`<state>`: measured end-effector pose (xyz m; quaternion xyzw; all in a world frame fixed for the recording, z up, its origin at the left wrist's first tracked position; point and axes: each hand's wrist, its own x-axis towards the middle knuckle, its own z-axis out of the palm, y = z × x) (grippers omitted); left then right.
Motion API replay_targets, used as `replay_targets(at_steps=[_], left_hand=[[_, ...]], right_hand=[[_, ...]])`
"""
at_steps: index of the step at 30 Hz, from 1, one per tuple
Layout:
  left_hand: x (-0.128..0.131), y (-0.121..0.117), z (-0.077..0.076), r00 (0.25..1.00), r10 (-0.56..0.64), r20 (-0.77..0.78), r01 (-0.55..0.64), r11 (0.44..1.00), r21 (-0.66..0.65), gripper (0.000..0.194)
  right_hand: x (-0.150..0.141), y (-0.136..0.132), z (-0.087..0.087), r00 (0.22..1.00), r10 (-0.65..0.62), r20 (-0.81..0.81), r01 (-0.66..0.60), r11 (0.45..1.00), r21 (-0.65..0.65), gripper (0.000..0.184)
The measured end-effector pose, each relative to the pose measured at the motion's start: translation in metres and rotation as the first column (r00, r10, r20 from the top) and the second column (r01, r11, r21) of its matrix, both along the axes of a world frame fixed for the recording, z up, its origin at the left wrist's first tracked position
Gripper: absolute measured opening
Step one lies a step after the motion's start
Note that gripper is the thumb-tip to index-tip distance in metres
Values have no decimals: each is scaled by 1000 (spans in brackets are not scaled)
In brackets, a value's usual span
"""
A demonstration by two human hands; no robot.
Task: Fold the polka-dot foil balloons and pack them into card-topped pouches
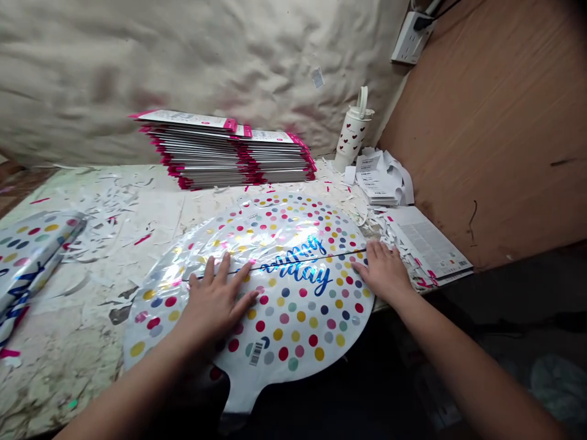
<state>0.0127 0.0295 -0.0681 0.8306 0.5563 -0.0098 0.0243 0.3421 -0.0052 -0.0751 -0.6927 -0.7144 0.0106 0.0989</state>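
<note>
Nearest: my left forearm and my right forearm reach in from the bottom edge, bare.

Left hand (215, 305): open flat, fingers (223, 269) spread, pressing on the balloon.

Right hand (385, 272): open too, fingers (373, 250) lying at the balloon's right edge, gripping nothing.

Balloon (293, 318): one round foil balloon, covered in coloured dots, lying flat on the table (73, 342) between my hands, its neck toward me.

Writing: blue script (312, 275) reads "day"; the word above it is too glare-struck to read (the foil shines right there). One barcode (255, 353) sits near the neck.

Left edge: folded dotted foil (32, 263) with blue lettering.

Behind: one pile of pink-edged flat packs (224, 156), too many to count; one white heart-print tumbler (352, 137); loose printed papers (380, 177).
</note>
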Motion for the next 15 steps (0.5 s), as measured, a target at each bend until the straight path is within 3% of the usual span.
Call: replay_targets(at_steps=[2,5,7,9,11,13,15], left_hand=[[27,0,2,999,-26,36,25,999,31,67],[66,0,1,995,-72,64,74,997,-26,77],[81,-1,-2,996,-64,63,69,995,-77,83],[85,-2,-5,996,-54,67,61,993,-105,85],[83,-3,-7,995,-49,89,59,991,-117,86],[80,-4,-10,991,-46,125,61,992,-115,88],[79,-5,-17,978,-52,202,74,992,-102,84]], right_hand=[[4,-13,4,1000,8,9,-7,998,-58,60],[-16,-16,3,1000,28,-9,-29,990,-137,67],[-24,-4,1,985,-117,-125,99,985,-142,79],[-25,16,5,884,-279,-375,229,958,-171,88],[-30,36,19,737,-335,-587,287,942,-177,86],[-54,51,41,690,-202,-696,249,968,-33,75],[-100,57,62,717,64,-694,95,978,188,71]])
